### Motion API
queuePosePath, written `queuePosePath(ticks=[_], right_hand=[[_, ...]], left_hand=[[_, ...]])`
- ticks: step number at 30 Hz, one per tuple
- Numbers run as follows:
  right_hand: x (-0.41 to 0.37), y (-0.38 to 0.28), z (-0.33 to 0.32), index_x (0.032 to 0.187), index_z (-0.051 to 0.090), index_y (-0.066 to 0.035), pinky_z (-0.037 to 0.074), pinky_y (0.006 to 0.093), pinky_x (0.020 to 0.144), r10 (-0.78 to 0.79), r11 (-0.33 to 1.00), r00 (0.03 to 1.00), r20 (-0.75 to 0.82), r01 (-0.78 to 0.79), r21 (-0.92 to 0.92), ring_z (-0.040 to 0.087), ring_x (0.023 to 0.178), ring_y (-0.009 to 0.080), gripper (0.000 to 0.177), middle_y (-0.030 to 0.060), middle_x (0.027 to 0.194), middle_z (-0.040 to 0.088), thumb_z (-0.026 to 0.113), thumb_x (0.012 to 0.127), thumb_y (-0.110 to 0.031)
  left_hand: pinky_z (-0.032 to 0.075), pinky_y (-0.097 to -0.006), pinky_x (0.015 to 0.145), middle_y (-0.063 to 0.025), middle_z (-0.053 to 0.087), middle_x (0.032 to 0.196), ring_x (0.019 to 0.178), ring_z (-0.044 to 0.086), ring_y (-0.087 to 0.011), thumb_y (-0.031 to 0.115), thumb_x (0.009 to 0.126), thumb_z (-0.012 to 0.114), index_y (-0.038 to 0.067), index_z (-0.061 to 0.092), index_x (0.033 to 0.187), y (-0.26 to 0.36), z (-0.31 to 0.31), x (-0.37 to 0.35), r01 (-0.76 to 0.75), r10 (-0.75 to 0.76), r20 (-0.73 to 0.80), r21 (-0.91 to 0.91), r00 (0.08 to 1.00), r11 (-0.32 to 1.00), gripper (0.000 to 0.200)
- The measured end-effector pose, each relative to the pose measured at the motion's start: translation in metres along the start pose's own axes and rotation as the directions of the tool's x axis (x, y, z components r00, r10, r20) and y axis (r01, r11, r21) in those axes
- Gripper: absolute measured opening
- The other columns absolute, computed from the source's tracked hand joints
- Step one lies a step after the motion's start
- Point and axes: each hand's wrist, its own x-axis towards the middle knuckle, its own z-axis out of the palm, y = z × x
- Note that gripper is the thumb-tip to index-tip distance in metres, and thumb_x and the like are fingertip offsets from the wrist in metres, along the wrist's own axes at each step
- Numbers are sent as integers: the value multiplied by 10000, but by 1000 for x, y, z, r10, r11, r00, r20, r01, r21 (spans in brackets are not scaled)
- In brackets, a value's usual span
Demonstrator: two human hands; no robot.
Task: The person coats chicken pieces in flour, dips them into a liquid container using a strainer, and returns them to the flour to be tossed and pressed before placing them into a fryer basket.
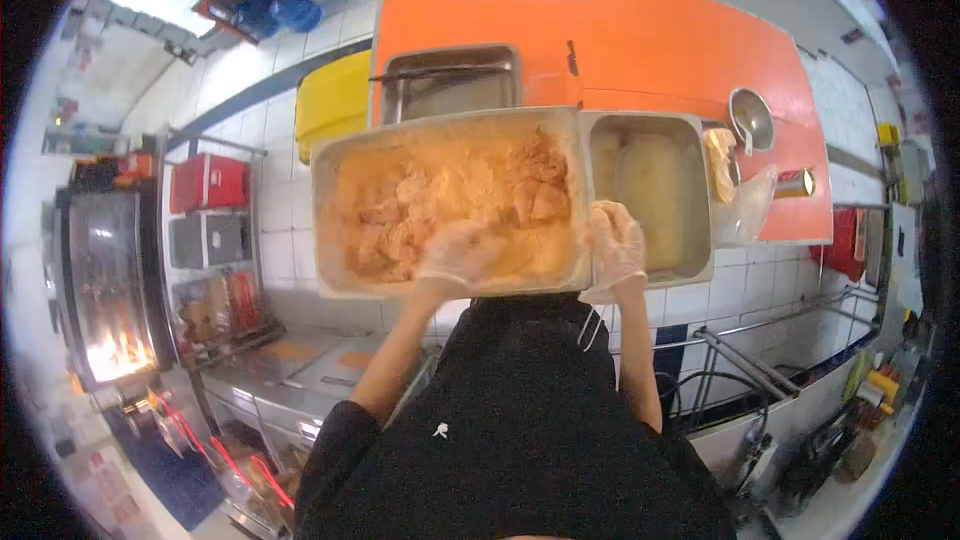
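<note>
A large metal tray (450, 124) holds coated pieces that look like raw chicken (537, 183) in loose orange-tinted flour (545, 252). My left hand (462, 252), in a clear plastic glove, is down among the pieces near the tray's front side. Motion smears its fingers, so what they hold does not show. My right hand (616, 243), also gloved, has its fingers bent over the tray's right rim. Just beside it stands a smaller, deep metal pan (707, 195) with cloudy pale liquid (655, 180) inside.
Behind the tray are an orange tabletop (650, 30), a shallow metal pan (515, 65) and a yellow bin (335, 100). To the right lie a metal bowl (752, 120), a plastic bag (748, 208) and a can (796, 183). A lit glass cabinet (105, 270) stands far left.
</note>
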Motion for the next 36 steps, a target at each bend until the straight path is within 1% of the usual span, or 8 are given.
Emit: queuePosePath(ticks=[2,4,12,15,19,21,27,36], right_hand=[[8,6,-38,1023,653,-27,513,313,704,-85,996,992,-98,82,-33,629,742,160,371,36,805,652,570,965,-384],[18,-12,-63,1121,628,-12,528,416,810,53,500,990,-133,-142,-854,680,895,323,414,168,939,700,611,916,-371],[46,48,-76,1035,639,5,523,457,843,87,726,975,-205,-203,-657,674,937,387,386,240,890,693,643,819,-315],[33,2,-114,1070,601,19,536,439,796,474,832,881,0,-447,-328,671,884,401,464,264,971,676,719,800,-339],[20,-12,-134,1063,600,10,533,457,767,161,504,987,-20,-100,-858,682,897,366,501,261,950,675,734,813,-404],[12,-28,-136,1071,588,6,528,466,782,167,455,986,-23,-98,-885,675,928,373,511,262,953,675,730,814,-413],[26,8,-161,1156,523,-71,526,517,740,59,298,998,-25,-41,-954,678,878,417,443,239,913,682,692,847,-339],[-5,-46,-40,973,623,-70,518,460,730,-302,203,936,179,247,-948,660,916,377,264,200,854,655,650,862,-308]], left_hand=[[493,-473,821,-245,649,981,932,611,-423,348,824,640,65,628,1101,-23,-6,16,-141,131,60,201,990,969,396],[488,-486,845,-252,639,1029,981,593,-435,335,814,642,56,597,1147,-24,28,39,-45,7,149,252,989,967,437],[499,-474,865,-249,644,1073,1018,600,-423,270,765,695,21,610,1078,-34,32,75,111,-220,206,440,954,891,409],[496,-460,890,-226,660,1025,1030,597,-419,258,753,704,27,634,1031,-72,4,81,-140,26,209,551,977,823,368],[489,-436,909,-210,660,1085,1044,602,-403,324,790,674,58,651,1072,-13,-59,68,-82,-112,264,627,958,775,388],[480,-423,923,-203,649,1154,1077,600,-384,377,850,626,111,652,1166,-16,-72,58,-473,268,417,537,869,698,414],[488,-442,896,-188,662,1144,1073,607,-374,377,925,546,65,662,1138,-83,-93,34,246,-306,116,364,945,898,395],[491,-518,787,-253,651,892,914,635,-401,254,929,491,45,628,955,-89,-81,6,217,-194,-127,195,973,957,251]])
